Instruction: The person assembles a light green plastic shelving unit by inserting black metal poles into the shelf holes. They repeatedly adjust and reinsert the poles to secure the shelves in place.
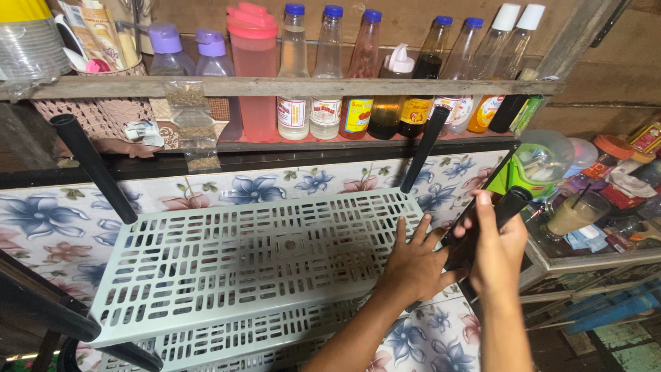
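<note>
Across the middle of the view lay a flower-patterned tabletop (62, 220), blue and pink blooms on a pale ground, and tilted over it stood a pale grey-green slotted plastic shelf panel (255, 258), its far edge higher than its near edge. A second slotted panel (234, 344) of the same kind showed just below it. Black tubular posts rose from the corners of the upper panel: one at the far left (93, 169), leaning left, and one at the far right (425, 148), leaning right. A wooden wall shelf (275, 87) ran along the top of the view and carried a row of bottles (358, 76) with blue, white and purple caps, beside a pink-lidded jug (253, 69). At right a glass-topped counter (585, 260) held jars, lids and a cup of brown drink (577, 213).

The left hand (413, 265) lay flat with fingers spread, pressed against the right end of the upper panel and touching its edge. The right hand (497, 251) was closed around a third black post (492, 220) near the panel's near right corner, thumb up along the tube, whose open top end stood just above the fingers. That post slanted up to the right, and its lower end was hidden behind the two hands. Both forearms entered from the lower edge, close together, the hands nearly touching.
</note>
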